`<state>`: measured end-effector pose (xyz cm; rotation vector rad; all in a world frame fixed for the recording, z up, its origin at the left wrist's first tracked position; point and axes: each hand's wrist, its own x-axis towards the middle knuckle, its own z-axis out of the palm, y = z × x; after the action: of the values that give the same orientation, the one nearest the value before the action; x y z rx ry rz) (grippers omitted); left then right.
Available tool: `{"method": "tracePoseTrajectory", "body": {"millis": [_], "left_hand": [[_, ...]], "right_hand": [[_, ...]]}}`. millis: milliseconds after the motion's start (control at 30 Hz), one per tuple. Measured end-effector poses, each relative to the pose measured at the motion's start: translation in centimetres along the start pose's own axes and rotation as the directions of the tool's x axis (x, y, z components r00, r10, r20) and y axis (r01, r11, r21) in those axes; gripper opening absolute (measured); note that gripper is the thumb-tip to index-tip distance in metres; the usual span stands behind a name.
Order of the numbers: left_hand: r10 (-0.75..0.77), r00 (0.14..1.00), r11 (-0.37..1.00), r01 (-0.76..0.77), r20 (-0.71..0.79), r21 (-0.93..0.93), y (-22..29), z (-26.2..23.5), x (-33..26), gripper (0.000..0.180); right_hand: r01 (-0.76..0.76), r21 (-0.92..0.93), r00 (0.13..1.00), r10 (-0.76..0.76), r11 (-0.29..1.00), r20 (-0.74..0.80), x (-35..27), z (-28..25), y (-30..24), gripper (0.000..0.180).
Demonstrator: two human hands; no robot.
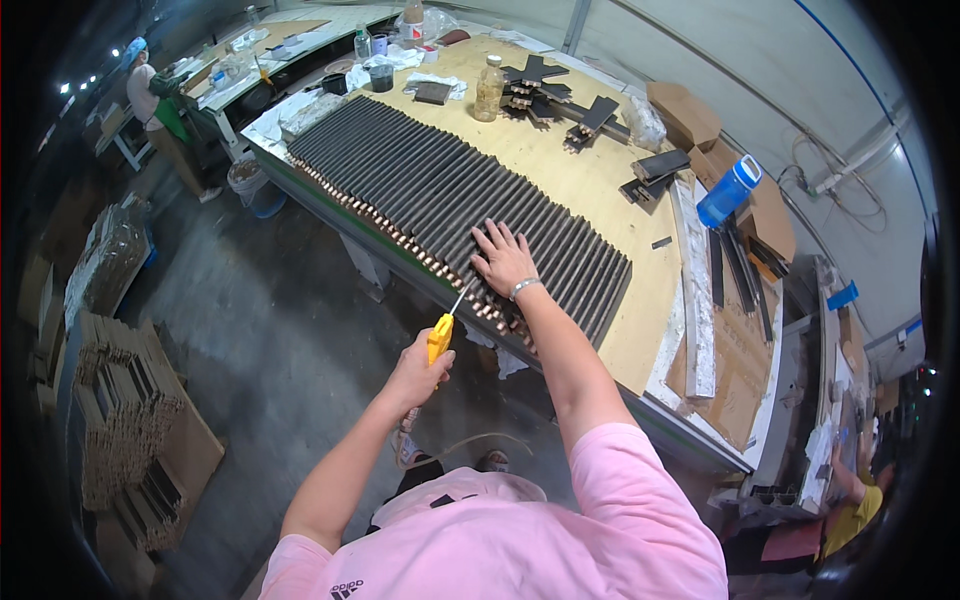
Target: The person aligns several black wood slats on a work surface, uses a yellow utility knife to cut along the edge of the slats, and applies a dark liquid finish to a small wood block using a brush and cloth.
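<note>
A long row of dark wooden slats [430, 165] lies side by side on the table, their pale, bare ends turned toward me along the near edge. My right hand [506, 259] rests flat on the slats, fingers spread, with a bracelet at the wrist. In my left hand [414, 372] is a yellow air blow gun [439, 338], fingers wrapped round its handle. Its thin metal nozzle points up at the pale slat ends, close beside my right hand. Whether the nozzle touches the wood I cannot tell. A hose seems to hang below the grip.
On the table [610, 190] stand a glass jar [489, 90], stacked dark pieces [535, 85] and a blue water bottle [729, 191]. Cardboard bundles [130, 440] are on the floor at left. One person [160, 110] stands far left; another [855, 500] is at right.
</note>
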<state>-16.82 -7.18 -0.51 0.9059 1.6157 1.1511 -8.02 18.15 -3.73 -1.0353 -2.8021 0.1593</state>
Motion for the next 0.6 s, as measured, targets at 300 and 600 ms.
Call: {"method": "tracePoseTrajectory", "body": {"millis": [300, 600], "left_hand": [[0.029, 0.995, 0.992, -0.04, 0.094, 0.117, -0.3, -5.4, 3.2, 0.032], [0.045, 0.99, 0.993, -0.059, 0.132, 0.105, -0.8, -7.9, 4.9, 0.034]], "right_hand": [[-0.047, -0.074, 0.998, 0.049, 0.996, 0.029, 0.1, 0.0, -0.8, 0.056], [-0.041, -0.08, 0.999, 0.042, 0.996, 0.013, 0.2, -0.2, -1.1, 0.056]]}}
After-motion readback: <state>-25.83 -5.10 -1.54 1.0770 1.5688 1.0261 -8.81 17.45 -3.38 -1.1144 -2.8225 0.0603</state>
